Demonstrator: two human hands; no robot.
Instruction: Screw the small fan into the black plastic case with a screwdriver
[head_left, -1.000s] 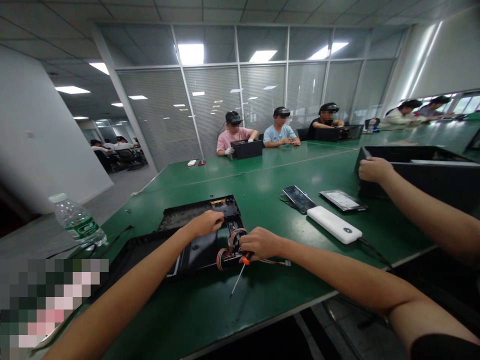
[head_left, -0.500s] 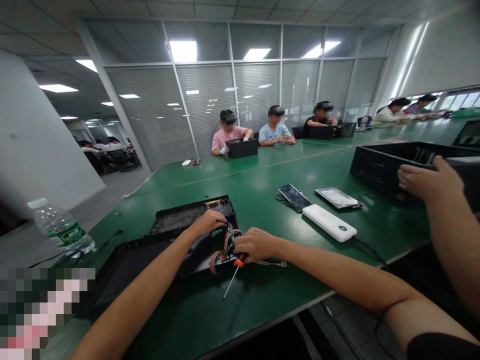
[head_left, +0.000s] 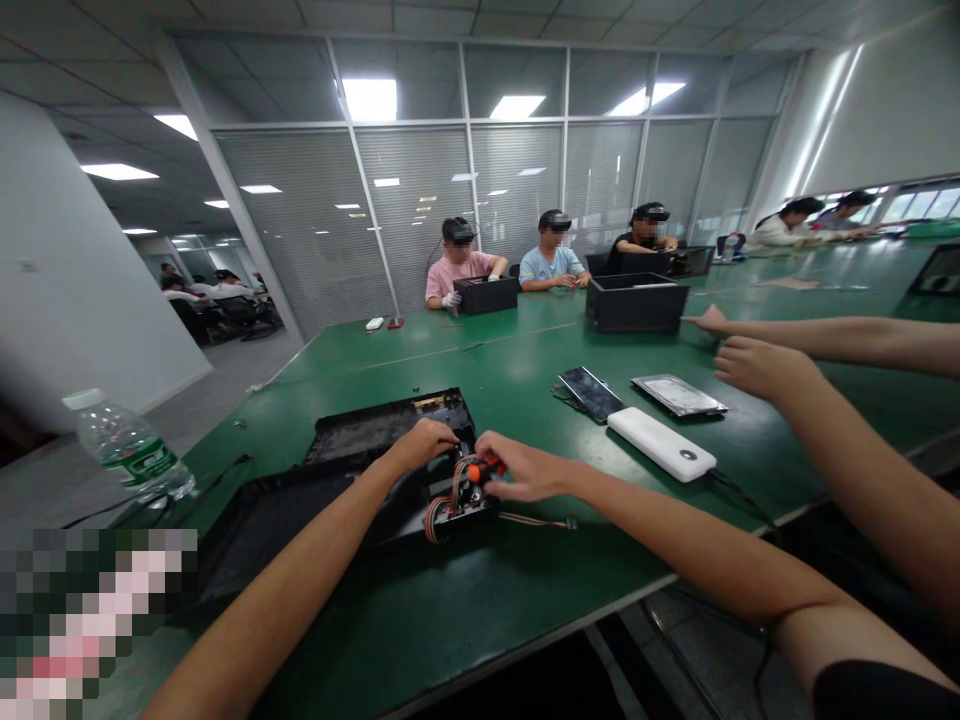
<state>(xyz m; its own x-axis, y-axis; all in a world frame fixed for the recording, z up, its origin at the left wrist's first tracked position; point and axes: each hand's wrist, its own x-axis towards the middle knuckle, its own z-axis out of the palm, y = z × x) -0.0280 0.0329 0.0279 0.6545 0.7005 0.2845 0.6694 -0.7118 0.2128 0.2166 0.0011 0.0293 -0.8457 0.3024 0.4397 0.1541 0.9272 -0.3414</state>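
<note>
My right hand [head_left: 529, 468] grips a screwdriver [head_left: 487, 470] with an orange and black handle; its shaft cannot be made out. Beneath it lies a black plastic casing [head_left: 382, 425] that looks like a computer's front panel, with a small circuit board [head_left: 474, 498] at its right end. Striped ribbon cables [head_left: 435, 520] loop over the board, and one lead [head_left: 536, 520] trails onto the table. At the casing's upper right part, the fingers of my left hand [head_left: 429, 440] are pinched together and pressed down. What sits between them is hidden.
On the green table [head_left: 360, 625] lie a phone [head_left: 590, 393], a white power bank [head_left: 660, 445] and a hard drive [head_left: 679, 395]. A water bottle [head_left: 135, 455] stands left. A co-worker's arms [head_left: 840, 420] reach in from the right toward a black case [head_left: 637, 303]. Other people sit opposite.
My right hand has turned the screwdriver, whose shaft pointed down toward the table before. My left hand stays in place. The neighbour's black case has moved across to the table's far side.
</note>
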